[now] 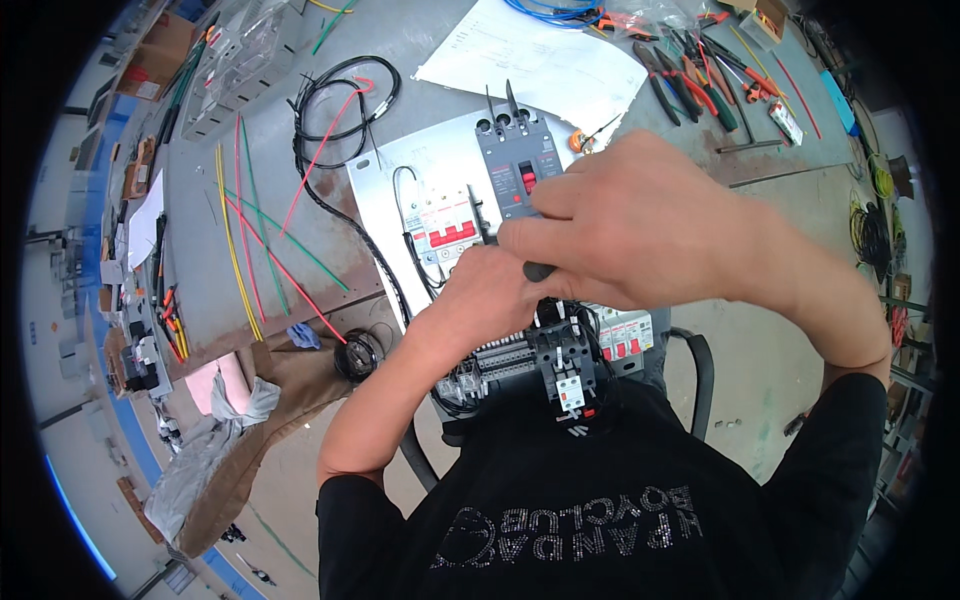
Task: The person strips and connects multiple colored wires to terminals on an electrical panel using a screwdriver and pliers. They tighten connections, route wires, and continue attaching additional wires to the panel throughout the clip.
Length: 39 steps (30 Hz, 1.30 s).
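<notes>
A pale metal mounting plate point(375, 185) lies tilted between the grey table and my lap. On its far part sit a large grey circuit breaker point(515, 160) with a red switch and a smaller white breaker point(450, 232) with red levers. Over the plate's middle, my right hand point(635, 225) is closed beside a dark rounded tool end point(538, 271); the rest of that piece is hidden. My left hand point(485, 295) is closed just below it, its fingertips covered. Nearer me are a terminal strip point(503, 360), a black contactor point(562, 350) and another red-levered breaker point(625, 338).
On the grey table point(400, 45) lie a black cable coil point(385, 75), loose coloured wires point(262, 225), a white paper sheet point(530, 60) and several pliers point(690, 85). A chair armrest point(700, 380) stands right of the plate. Brown cloth point(270, 420) hangs at the left.
</notes>
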Available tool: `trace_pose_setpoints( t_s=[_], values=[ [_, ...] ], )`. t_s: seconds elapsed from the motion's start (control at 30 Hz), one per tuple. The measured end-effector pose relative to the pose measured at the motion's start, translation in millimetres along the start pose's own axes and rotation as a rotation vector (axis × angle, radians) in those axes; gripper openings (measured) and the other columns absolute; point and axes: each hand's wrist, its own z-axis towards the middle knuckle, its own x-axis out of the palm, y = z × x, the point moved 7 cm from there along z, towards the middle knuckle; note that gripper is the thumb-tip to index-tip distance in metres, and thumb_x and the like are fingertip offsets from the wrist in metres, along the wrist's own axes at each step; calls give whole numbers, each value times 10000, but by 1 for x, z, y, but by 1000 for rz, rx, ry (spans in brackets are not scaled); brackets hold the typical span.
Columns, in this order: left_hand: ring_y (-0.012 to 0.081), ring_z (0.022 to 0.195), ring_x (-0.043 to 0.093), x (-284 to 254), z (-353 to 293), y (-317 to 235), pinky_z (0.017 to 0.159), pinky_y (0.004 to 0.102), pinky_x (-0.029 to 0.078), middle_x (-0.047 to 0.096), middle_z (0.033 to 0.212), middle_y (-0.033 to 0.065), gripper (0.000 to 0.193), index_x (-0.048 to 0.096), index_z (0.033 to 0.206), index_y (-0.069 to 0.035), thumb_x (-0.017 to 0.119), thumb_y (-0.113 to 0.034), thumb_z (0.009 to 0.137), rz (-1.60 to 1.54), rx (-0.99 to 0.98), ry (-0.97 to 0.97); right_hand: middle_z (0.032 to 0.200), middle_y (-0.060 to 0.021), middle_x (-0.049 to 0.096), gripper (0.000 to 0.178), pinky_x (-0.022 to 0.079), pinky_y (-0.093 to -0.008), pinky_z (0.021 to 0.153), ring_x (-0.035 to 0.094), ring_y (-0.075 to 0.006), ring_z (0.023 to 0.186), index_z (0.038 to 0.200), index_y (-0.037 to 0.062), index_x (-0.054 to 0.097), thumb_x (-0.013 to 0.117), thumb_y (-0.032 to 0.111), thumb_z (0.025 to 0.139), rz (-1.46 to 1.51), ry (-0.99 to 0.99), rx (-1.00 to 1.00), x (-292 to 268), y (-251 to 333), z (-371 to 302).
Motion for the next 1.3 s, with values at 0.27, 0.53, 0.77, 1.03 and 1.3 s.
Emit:
trace_pose_setpoints(
  t_s=[0.27,0.53,0.77,1.03,1.3],
  values=[
    [388,844,742,-1,0,-1,643,493,574,742,882,148,126,718,939,-83,697,-34,825,-92,-75,18,764,-60,612,419,484,-420,564,676,-292,677,1199,122,661,858,313,883,-78,-255,418,12,14,-15],
    [432,871,720,3,2,-3,693,526,589,740,895,181,174,747,1006,-73,667,-48,853,-162,-50,-12,830,-124,711,440,506,-441,589,705,-338,701,1243,89,656,861,233,882,-38,-418,734,14,30,-21],
    [407,827,730,13,1,7,701,516,594,730,887,159,263,725,1087,-67,663,-25,835,24,-94,101,817,-104,664,334,524,-479,653,699,-361,756,1058,83,759,839,364,896,-70,-249,527,4,19,-22],
    [383,864,749,4,3,-8,690,489,592,741,940,129,299,691,1124,-91,661,-8,839,131,-124,195,1048,-151,768,281,573,-413,823,743,-299,944,1073,22,797,832,251,914,439,302,273,14,-7,8],
    [385,1259,668,-8,1,-5,1008,450,559,704,1319,169,481,681,1343,-75,667,20,872,-321,-215,70,1078,-68,752,400,526,-338,904,645,-147,963,1364,46,697,741,215,1004,1145,141,224,39,-3,8]
  ],
)
